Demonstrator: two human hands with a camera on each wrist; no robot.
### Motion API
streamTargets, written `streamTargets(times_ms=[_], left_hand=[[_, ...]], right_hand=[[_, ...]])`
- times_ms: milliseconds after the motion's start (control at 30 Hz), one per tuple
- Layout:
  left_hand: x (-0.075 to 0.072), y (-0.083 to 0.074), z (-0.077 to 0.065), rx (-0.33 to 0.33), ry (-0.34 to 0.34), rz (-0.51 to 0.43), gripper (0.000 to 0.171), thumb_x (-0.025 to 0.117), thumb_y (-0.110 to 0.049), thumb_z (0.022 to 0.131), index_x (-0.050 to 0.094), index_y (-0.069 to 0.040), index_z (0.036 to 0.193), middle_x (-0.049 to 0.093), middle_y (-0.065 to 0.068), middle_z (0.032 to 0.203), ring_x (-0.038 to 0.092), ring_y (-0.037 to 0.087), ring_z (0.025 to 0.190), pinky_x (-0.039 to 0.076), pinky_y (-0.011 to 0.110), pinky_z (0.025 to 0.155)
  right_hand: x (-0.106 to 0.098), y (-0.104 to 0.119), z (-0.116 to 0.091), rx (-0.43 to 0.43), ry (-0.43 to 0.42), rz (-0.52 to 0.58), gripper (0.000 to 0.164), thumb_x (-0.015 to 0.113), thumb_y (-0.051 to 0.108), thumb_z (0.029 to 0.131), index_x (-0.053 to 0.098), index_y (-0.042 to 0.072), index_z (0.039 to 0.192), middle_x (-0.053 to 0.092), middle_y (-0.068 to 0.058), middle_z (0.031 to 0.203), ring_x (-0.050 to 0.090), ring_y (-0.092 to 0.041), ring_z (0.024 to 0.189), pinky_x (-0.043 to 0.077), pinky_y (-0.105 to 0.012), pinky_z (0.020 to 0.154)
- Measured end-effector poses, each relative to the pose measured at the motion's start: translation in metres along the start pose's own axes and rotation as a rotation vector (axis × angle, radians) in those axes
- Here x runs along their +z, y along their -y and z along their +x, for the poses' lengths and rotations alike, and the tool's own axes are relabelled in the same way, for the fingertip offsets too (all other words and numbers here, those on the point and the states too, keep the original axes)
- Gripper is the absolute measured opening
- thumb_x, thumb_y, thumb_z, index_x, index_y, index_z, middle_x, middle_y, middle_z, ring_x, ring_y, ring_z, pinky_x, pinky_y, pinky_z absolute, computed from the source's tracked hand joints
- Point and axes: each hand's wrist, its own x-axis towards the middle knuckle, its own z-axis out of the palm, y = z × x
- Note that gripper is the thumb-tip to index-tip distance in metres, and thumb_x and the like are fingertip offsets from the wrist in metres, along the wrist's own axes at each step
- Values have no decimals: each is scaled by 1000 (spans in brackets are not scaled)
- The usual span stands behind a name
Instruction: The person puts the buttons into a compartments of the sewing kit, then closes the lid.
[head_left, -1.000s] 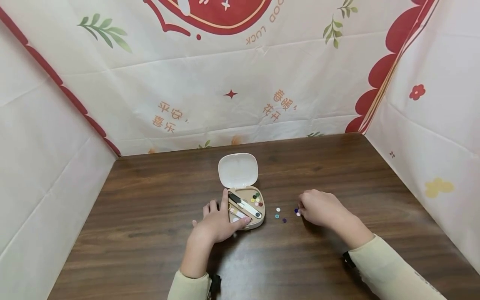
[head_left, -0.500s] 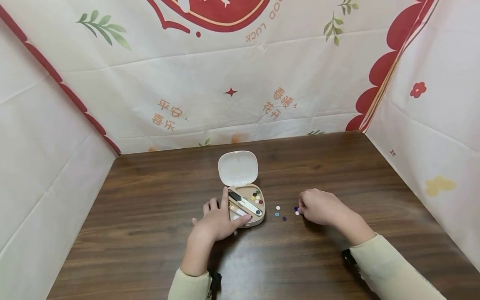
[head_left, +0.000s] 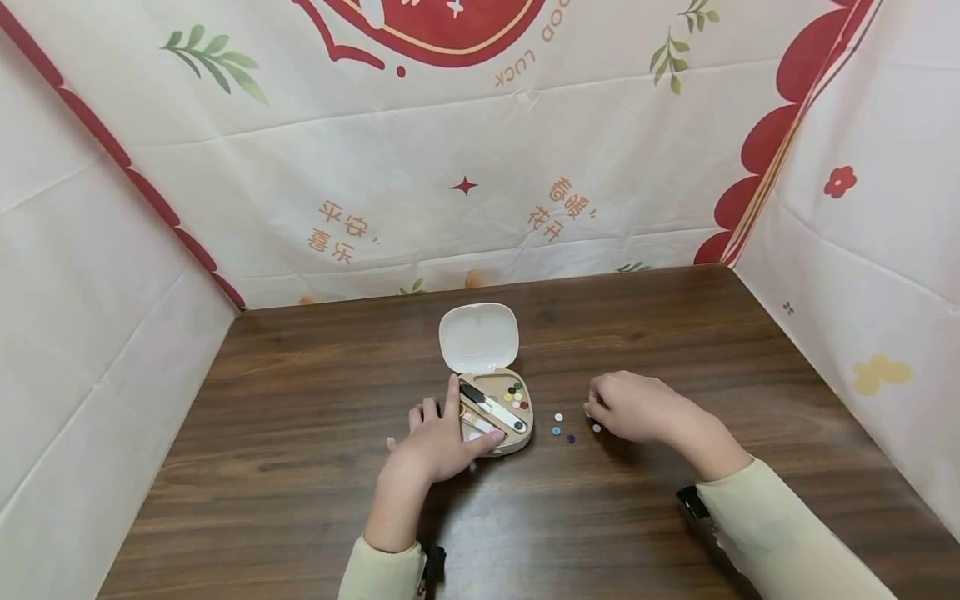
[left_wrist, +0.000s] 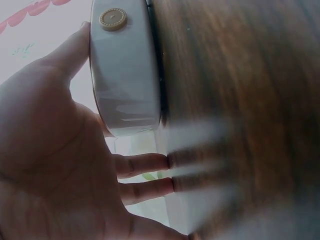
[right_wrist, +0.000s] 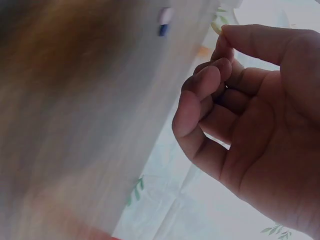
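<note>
A small case stands with its white lid up, holding a black-and-white tool and several coloured buttons. My left hand rests along its left side, thumb on the front edge and fingers spread straight. In the left wrist view, the case's side shows beside the palm. Right of the case, my right hand pinches a pale yellowish button between thumb and index finger, other fingers curled. Below it on the table lie a pink button and a dark blue button.
Between case and right hand lie a white button, a teal button and a dark purple button on the brown wooden table. A printed white cloth closes off the back and both sides.
My right hand has shifted slightly left and up from the pink and dark blue buttons, with a button now showing at its fingertips. The left hand keeps its place on the case.
</note>
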Motion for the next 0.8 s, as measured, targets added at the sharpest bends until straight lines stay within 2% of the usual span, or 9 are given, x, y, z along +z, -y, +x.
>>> streamTargets(times_ms=[200,367,533,800], left_hand=[[-7,-6,-9,-1,-2,-4,116,61,-82,89,2,-30,174,28,24,172,23,43,162,23,90,111],[-6,-6,-7,-8,9,10,114,61,-82,90,2,-30,173,28,24,172,22,43,163,23,89,112],[-3,-4,-5,-18,18,18,115,61,-82,90,0,-32,173,26,23,173,21,42,163,22,88,114],[-5,-5,-7,0,22,8,114,59,-82,91,1,-30,173,25,24,173,20,44,163,22,89,113]], right_hand=[[-12,21,9,-74,-62,-9,25,59,22,107,60,19,82,57,6,74,52,-7,63,46,-31,64],[-13,38,22,-140,-137,-31,22,59,22,106,60,20,85,57,7,80,52,-6,66,48,-33,65],[-10,51,39,-155,-171,-47,22,59,25,107,62,21,86,58,8,77,53,-9,67,46,-33,64],[-2,69,59,-184,-186,-125,22,62,26,107,63,19,85,59,7,70,54,-12,61,46,-36,56]])
